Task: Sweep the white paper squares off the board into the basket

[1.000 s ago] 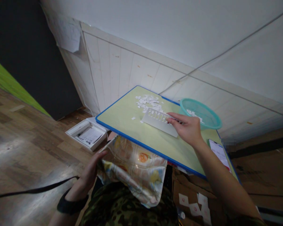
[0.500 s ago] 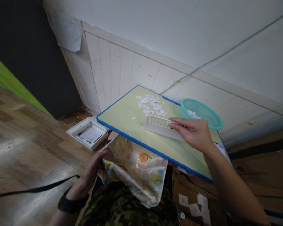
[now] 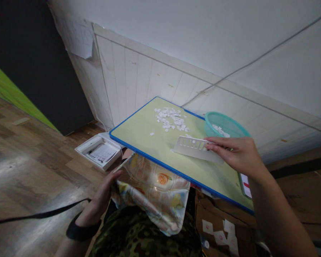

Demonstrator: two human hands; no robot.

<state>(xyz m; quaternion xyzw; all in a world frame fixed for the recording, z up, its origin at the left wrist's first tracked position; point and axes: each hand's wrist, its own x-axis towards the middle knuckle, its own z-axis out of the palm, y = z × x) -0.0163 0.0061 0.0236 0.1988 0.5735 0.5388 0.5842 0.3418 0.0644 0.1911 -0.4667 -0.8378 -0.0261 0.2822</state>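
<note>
My right hand (image 3: 239, 153) pinches one end of a flat white plastic scraper (image 3: 191, 148) with a row of slots along its upper side. The scraper is tilted, its lower edge low over or on the pale green tabletop (image 3: 139, 128). Behind it lies a scattered heap of small white paper-like pieces (image 3: 171, 117). A teal plastic basin (image 3: 227, 123) with more white pieces inside stands beyond my right hand. Below the table edge, my left hand (image 3: 107, 189) is closed on the side of a fruit-print cloth (image 3: 157, 192), spread over my lap.
A phone (image 3: 246, 185) lies at the table's right end, partly behind my forearm. On the floor to the left sits an open white box (image 3: 98, 151) with papers. Several white cards (image 3: 220, 237) lie on cardboard below right. The panelled wall (image 3: 139, 67) borders the table's far side.
My right hand and the scraper have moved right across the tabletop, away from the heap. More of the phone now shows. My left hand and the cloth have stayed in place.
</note>
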